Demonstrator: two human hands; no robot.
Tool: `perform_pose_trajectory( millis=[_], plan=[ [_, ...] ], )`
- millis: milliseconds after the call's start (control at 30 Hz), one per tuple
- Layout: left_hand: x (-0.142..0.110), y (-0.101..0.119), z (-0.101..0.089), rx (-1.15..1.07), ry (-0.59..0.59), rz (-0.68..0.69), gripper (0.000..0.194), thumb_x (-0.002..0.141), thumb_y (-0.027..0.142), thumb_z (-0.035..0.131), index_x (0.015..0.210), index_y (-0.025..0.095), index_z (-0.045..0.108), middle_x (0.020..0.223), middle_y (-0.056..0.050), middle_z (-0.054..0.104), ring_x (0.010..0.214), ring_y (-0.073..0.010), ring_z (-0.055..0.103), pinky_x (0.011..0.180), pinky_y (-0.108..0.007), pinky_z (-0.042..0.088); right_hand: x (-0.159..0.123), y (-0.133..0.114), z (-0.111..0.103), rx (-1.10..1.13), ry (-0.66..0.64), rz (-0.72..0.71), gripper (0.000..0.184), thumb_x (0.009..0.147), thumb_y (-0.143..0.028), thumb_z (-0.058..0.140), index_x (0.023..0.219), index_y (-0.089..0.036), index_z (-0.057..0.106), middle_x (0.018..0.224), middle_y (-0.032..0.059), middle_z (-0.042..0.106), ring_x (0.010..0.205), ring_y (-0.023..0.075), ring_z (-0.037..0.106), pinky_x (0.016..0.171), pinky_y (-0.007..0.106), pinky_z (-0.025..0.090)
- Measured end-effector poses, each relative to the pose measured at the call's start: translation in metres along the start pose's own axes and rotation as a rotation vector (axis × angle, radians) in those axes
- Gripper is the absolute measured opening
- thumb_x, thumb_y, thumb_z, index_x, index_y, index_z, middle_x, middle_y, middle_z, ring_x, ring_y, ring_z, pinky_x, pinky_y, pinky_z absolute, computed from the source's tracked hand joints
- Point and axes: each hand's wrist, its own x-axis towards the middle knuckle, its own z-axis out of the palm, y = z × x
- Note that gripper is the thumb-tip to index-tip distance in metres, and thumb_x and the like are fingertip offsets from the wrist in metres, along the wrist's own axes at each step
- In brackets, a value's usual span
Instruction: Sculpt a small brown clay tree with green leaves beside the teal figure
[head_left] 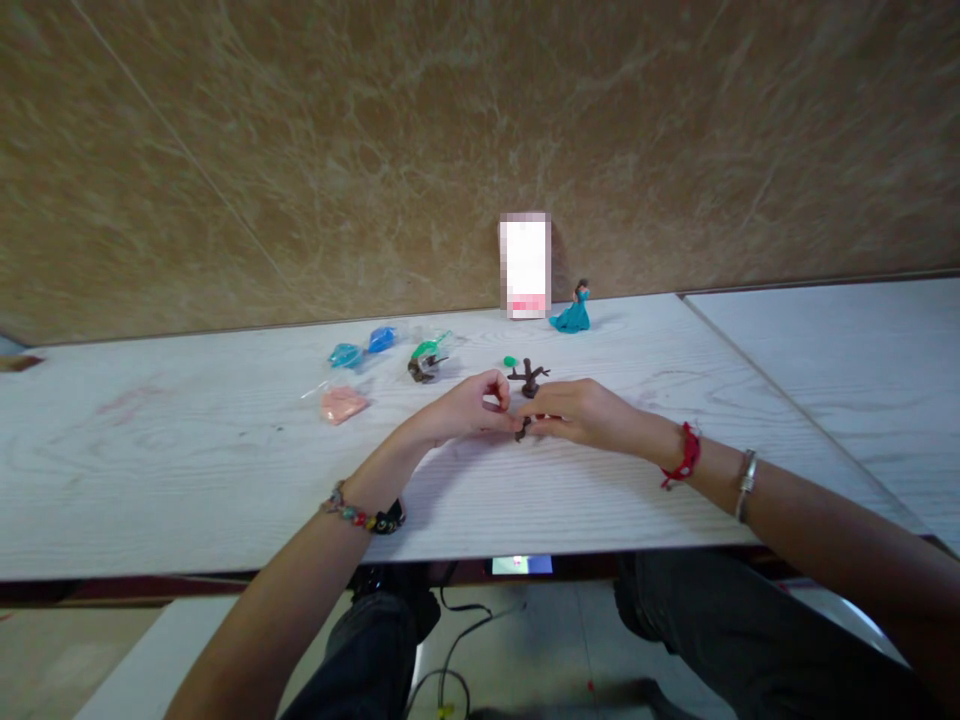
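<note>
A small curved piece of brown modelling clay [523, 430] is held just above the white table, between the fingertips of both hands. My right hand [581, 408] pinches it from the right, fingers pressed together. From the left, my left hand [480, 404] meets the same piece with closed, curled fingers; part of its grip is hidden. Just beyond my fingers stands a brown clay tree [529, 379] with bare branches, its base partly covered by my right hand. A little green clay lump [510, 361] lies behind it.
Bags of teal clay [346, 356], blue clay [382, 339] and pink clay [343, 403] lie to the left, near a green-and-brown bag [426, 360]. A blurred upright phone-like panel [525, 265] leans on the wall beside a teal-dressed figurine [574, 312]. The table's front edge [465, 560] is close.
</note>
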Motion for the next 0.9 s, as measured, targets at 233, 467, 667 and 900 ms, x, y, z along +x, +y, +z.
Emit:
perform_pose_trajectory(
  millis=[233, 467, 667, 900],
  plan=[
    [0.0002, 0.0029, 0.001, 0.066, -0.014, 0.01, 0.024, 0.062, 0.026, 0.066, 0.073, 0.014, 0.049, 0.072, 0.003, 0.053, 0.066, -0.0085, 0.051, 0.063, -0.024, 0.04, -0.0001, 0.0029, 0.0015, -0.132, -0.05, 0.052, 0.019, 0.085, -0.024, 0.047, 0.09, -0.014, 0.063, 0.081, 0.0045, 0.063, 0.072, 0.0115, 0.057, 0.064, 0.023, 0.043],
    [0.0009, 0.0036, 0.0011, 0.206, -0.132, 0.054, 0.015, 0.07, 0.028, 0.057, 0.07, 0.013, 0.059, 0.064, 0.003, 0.053, 0.062, -0.0082, 0.045, 0.061, -0.022, 0.035, 0.0, 0.0033, 0.003, -0.284, -0.081, 0.101, 0.021, 0.086, -0.024, 0.045, 0.084, -0.013, 0.063, 0.076, 0.0055, 0.061, 0.066, 0.0115, 0.054, 0.058, 0.023, 0.038],
    [0.0022, 0.0021, 0.0015, 0.207, -0.117, 0.056, 0.016, 0.069, 0.028, 0.057, 0.067, 0.013, 0.061, 0.06, 0.003, 0.052, 0.058, -0.0077, 0.042, 0.055, -0.022, 0.03, -0.0017, 0.0055, 0.0056, -0.161, -0.02, 0.086, 0.021, 0.085, -0.027, 0.048, 0.095, -0.014, 0.061, 0.083, 0.0066, 0.063, 0.073, 0.0134, 0.057, 0.064, 0.024, 0.042],
    [0.0026, -0.0001, 0.0036, 0.096, -0.075, -0.007, 0.015, 0.068, 0.027, 0.06, 0.066, 0.012, 0.062, 0.054, 0.004, 0.048, 0.049, -0.0056, 0.037, 0.048, -0.021, 0.026, 0.0001, 0.0033, 0.0069, -0.147, -0.035, 0.103, 0.018, 0.085, -0.022, 0.046, 0.089, -0.014, 0.062, 0.081, 0.0063, 0.062, 0.073, 0.0131, 0.057, 0.065, 0.025, 0.044]
  ],
)
